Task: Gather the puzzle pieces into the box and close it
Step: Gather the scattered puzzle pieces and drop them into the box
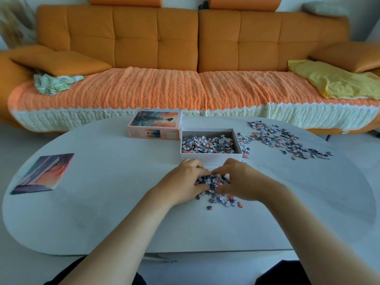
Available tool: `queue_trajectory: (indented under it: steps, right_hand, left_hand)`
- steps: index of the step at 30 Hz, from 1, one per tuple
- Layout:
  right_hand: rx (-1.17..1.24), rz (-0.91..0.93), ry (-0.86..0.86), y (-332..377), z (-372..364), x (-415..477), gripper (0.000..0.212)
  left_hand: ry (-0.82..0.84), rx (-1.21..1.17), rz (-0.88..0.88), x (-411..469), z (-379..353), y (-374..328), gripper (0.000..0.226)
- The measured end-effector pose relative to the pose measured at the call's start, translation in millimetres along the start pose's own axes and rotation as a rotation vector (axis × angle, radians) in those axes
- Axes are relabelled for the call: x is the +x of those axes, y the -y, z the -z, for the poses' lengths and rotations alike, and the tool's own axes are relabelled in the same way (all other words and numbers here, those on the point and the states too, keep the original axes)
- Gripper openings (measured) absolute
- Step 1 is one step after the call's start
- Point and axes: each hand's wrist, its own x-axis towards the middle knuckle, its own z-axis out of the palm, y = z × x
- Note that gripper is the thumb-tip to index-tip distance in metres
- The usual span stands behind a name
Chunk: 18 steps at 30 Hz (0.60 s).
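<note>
A white open box (211,156) stands mid-table, partly filled with small puzzle pieces. Its lid (155,127), pink with a sunset picture, lies just left of it. In front of the box sits a heap of puzzle pieces (216,182). My left hand (185,181) and my right hand (240,179) cup this heap from both sides, fingers curled around the pieces and touching them. A few pieces (226,202) lie loose just behind the hands. A wide scatter of pieces (283,140) spreads to the right of the box.
A picture card (44,174) with the sunset image lies at the table's left end. The pale oval table (102,212) has its front edge near my knees. An orange sofa (185,48) runs behind the table.
</note>
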Motion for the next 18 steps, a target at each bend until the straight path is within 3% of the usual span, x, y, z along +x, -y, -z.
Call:
queue_trajectory:
  steps: [8, 14, 18]
  right_hand:
    - [0.067, -0.030, -0.078, 8, 4, 7, 0.019]
    - [0.146, -0.031, -0.129, 9, 19, 9, 0.012]
    - [0.218, -0.026, -0.306, 11, 32, 20, 0.008]
  left_hand:
    - [-0.037, -0.101, 0.066, 2, 10, -1, 0.033]
    - [-0.105, -0.230, 0.093, 11, 29, -1, 0.021]
    - [-0.265, -0.260, 0.106, 29, 46, 4, 0.020]
